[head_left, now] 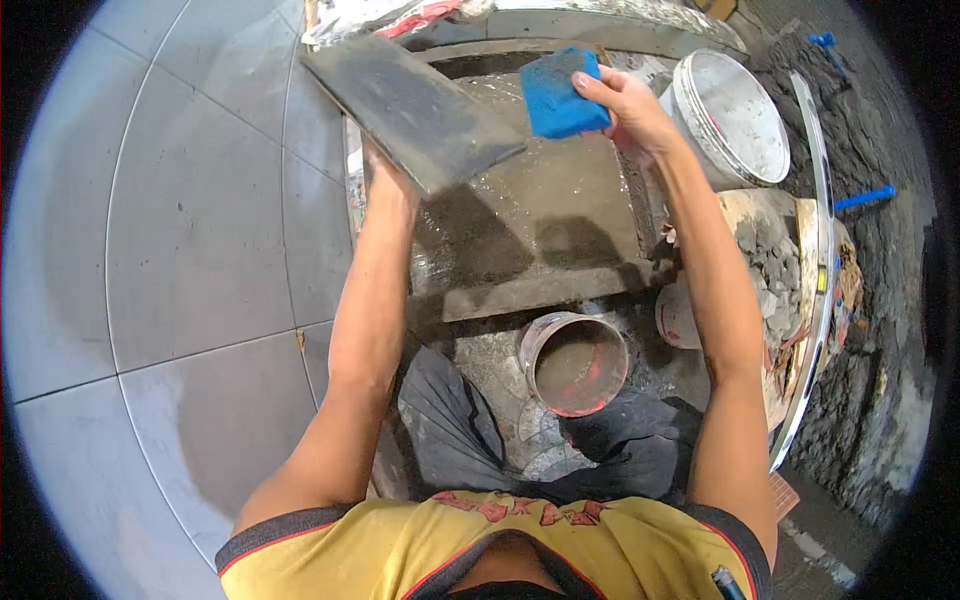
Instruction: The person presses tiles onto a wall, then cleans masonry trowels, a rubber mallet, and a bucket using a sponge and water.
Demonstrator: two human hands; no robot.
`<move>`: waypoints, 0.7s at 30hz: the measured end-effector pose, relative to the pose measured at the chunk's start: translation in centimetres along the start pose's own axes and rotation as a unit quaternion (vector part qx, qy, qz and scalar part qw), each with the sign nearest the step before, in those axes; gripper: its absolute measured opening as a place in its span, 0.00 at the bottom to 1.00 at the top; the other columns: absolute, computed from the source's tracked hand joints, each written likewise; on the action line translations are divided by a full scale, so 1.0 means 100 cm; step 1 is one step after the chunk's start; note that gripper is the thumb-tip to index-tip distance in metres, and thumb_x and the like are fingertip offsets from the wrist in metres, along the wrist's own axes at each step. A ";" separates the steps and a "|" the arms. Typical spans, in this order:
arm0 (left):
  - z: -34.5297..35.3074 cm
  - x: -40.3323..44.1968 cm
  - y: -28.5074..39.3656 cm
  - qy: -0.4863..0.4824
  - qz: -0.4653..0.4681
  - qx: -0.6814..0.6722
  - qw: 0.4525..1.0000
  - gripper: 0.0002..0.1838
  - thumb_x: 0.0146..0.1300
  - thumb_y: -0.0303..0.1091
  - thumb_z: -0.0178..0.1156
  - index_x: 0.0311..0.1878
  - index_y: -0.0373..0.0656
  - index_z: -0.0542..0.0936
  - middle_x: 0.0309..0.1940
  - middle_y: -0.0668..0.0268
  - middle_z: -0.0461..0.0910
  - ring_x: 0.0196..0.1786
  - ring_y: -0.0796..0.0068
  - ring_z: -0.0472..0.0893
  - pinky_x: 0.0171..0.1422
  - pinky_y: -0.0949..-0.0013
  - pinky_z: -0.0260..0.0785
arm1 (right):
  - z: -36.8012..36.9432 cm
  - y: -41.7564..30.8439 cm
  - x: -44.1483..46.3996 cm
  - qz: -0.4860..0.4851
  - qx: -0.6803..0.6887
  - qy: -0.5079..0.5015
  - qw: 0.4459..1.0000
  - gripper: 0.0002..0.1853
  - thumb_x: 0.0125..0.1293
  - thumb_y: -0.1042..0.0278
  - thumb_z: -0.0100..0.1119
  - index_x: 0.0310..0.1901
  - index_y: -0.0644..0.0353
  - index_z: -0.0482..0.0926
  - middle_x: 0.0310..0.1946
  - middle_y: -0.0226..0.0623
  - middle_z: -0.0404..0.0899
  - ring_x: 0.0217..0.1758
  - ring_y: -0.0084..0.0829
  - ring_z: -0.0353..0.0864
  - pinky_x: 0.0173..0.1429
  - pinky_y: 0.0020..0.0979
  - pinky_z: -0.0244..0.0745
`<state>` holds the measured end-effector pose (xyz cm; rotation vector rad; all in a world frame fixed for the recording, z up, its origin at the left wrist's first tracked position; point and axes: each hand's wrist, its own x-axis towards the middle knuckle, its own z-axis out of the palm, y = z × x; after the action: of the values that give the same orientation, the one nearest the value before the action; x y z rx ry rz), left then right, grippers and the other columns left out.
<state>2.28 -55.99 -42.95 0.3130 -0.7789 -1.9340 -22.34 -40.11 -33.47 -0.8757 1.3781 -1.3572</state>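
Observation:
A dark grey rectangular tile (415,110), its face wet and smeared, is held up tilted by my left hand (388,180). Most of that hand's fingers are hidden behind the tile. My right hand (628,108) grips a blue sponge (562,92) to the right of the tile, apart from it, with the thumb on the sponge's near face. Below both hands lies a shallow tray-like basin (555,292) with murky, shiny water or wet slurry in it, where shadows fall.
Between my knees stands a small stained bucket (575,365). A white bucket (730,120) is at the right, beside a torn bag (770,250) with grey lumps and a long metal level (820,270). Large grey floor tiles (200,220) cover the left side.

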 end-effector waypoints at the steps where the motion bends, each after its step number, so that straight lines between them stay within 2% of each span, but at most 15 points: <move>1: 0.000 0.001 -0.005 0.003 -0.004 -0.010 1.000 0.26 0.75 0.57 0.44 0.63 0.48 0.73 0.57 0.61 0.77 0.59 0.59 0.77 0.65 0.51 0.73 | 0.012 -0.013 -0.010 -0.024 0.015 -0.028 0.999 0.20 0.65 0.59 0.70 0.52 0.62 0.79 0.42 0.34 0.85 0.40 0.26 0.86 0.41 0.30 0.82; 3: 0.002 -0.001 -0.015 0.013 -0.018 -0.043 0.999 0.26 0.75 0.57 0.43 0.64 0.49 0.72 0.58 0.61 0.77 0.60 0.59 0.77 0.66 0.50 0.72 | 0.036 -0.019 -0.025 -0.081 0.022 -0.054 0.995 0.19 0.64 0.64 0.71 0.53 0.61 0.79 0.41 0.32 0.84 0.41 0.24 0.84 0.44 0.29 0.82; 5: 0.025 -0.008 -0.012 0.104 -0.061 -0.116 0.986 0.22 0.78 0.51 0.41 0.62 0.47 0.73 0.56 0.60 0.78 0.57 0.61 0.78 0.66 0.51 0.73 | 0.070 -0.013 -0.034 -0.148 0.009 -0.051 0.988 0.18 0.62 0.69 0.71 0.52 0.62 0.78 0.41 0.32 0.83 0.42 0.22 0.82 0.48 0.28 0.81; 7: 0.034 -0.011 -0.014 0.146 -0.073 -0.117 0.980 0.24 0.77 0.52 0.41 0.61 0.45 0.73 0.56 0.58 0.78 0.58 0.59 0.78 0.67 0.50 0.72 | 0.107 -0.015 -0.046 -0.183 -0.023 -0.036 0.982 0.17 0.62 0.73 0.71 0.51 0.62 0.78 0.42 0.32 0.83 0.44 0.21 0.80 0.51 0.27 0.78; 8: 0.038 -0.013 -0.012 0.168 -0.068 -0.105 0.978 0.24 0.77 0.52 0.41 0.61 0.45 0.74 0.56 0.58 0.78 0.59 0.58 0.77 0.68 0.50 0.71 | 0.120 -0.002 -0.043 -0.208 -0.003 -0.029 0.978 0.14 0.62 0.74 0.70 0.48 0.62 0.78 0.41 0.32 0.82 0.42 0.21 0.79 0.47 0.29 0.78; 9: 0.041 -0.014 -0.011 0.191 -0.057 -0.089 0.976 0.25 0.76 0.53 0.41 0.61 0.44 0.74 0.56 0.57 0.78 0.59 0.57 0.77 0.68 0.49 0.70 | 0.121 0.013 -0.036 -0.212 -0.070 -0.003 0.975 0.16 0.63 0.79 0.68 0.51 0.61 0.75 0.42 0.27 0.78 0.45 0.20 0.77 0.52 0.25 0.75; 11: 0.040 -0.012 -0.010 0.220 -0.037 -0.071 0.972 0.27 0.75 0.54 0.41 0.61 0.42 0.74 0.56 0.55 0.79 0.60 0.55 0.77 0.69 0.48 0.69 | 0.108 0.030 -0.024 -0.276 -0.165 0.097 0.942 0.14 0.59 0.73 0.67 0.45 0.65 0.77 0.36 0.42 0.82 0.40 0.34 0.82 0.48 0.37 0.77; 12: 0.011 -0.003 -0.020 0.199 -0.045 -0.109 0.973 0.26 0.76 0.52 0.40 0.62 0.43 0.74 0.59 0.56 0.77 0.63 0.54 0.75 0.70 0.45 0.67 | 0.097 0.038 -0.018 -0.279 -0.208 0.123 0.929 0.14 0.58 0.72 0.66 0.45 0.65 0.77 0.36 0.44 0.82 0.40 0.38 0.83 0.48 0.38 0.77; 14: 0.028 -0.009 -0.007 0.219 -0.053 -0.105 0.968 0.26 0.76 0.52 0.41 0.63 0.43 0.73 0.61 0.56 0.75 0.65 0.53 0.73 0.71 0.42 0.65 | 0.067 0.056 -0.009 -0.281 -0.291 0.171 0.898 0.15 0.58 0.71 0.65 0.45 0.65 0.77 0.36 0.47 0.82 0.41 0.45 0.84 0.49 0.40 0.77; 15: 0.034 -0.012 -0.002 0.230 -0.058 -0.103 0.966 0.26 0.76 0.52 0.41 0.63 0.44 0.72 0.62 0.56 0.74 0.65 0.52 0.72 0.71 0.40 0.65 | 0.050 0.070 -0.003 -0.289 -0.343 0.188 0.874 0.15 0.58 0.70 0.65 0.45 0.65 0.78 0.36 0.48 0.83 0.41 0.47 0.84 0.48 0.41 0.78; 17: 0.023 -0.010 0.000 0.183 -0.058 -0.122 0.974 0.24 0.75 0.52 0.43 0.64 0.47 0.72 0.63 0.58 0.73 0.66 0.52 0.71 0.71 0.38 0.63 | 0.015 0.094 0.002 -0.299 -0.449 0.219 0.813 0.15 0.58 0.68 0.65 0.46 0.65 0.78 0.36 0.49 0.84 0.40 0.50 0.84 0.47 0.43 0.78; 20: 0.026 -0.010 0.006 0.150 -0.050 -0.133 0.978 0.23 0.75 0.52 0.42 0.63 0.49 0.72 0.61 0.58 0.74 0.64 0.52 0.72 0.71 0.37 0.61 | -0.008 0.098 -0.005 -0.130 -0.392 0.260 0.873 0.17 0.56 0.65 0.67 0.44 0.66 0.79 0.34 0.49 0.84 0.36 0.47 0.84 0.45 0.42 0.78; 21: 0.024 -0.010 0.005 0.171 -0.047 -0.124 0.976 0.24 0.75 0.52 0.42 0.64 0.48 0.72 0.61 0.58 0.74 0.65 0.52 0.71 0.72 0.37 0.61 | -0.013 0.097 -0.003 -0.134 -0.387 0.232 0.882 0.17 0.55 0.64 0.67 0.43 0.66 0.80 0.32 0.47 0.84 0.35 0.44 0.83 0.44 0.41 0.78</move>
<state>1.82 -54.35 -40.95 0.5187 -0.2984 -1.9692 -22.22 -38.34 -43.12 -1.3508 2.3291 -1.2579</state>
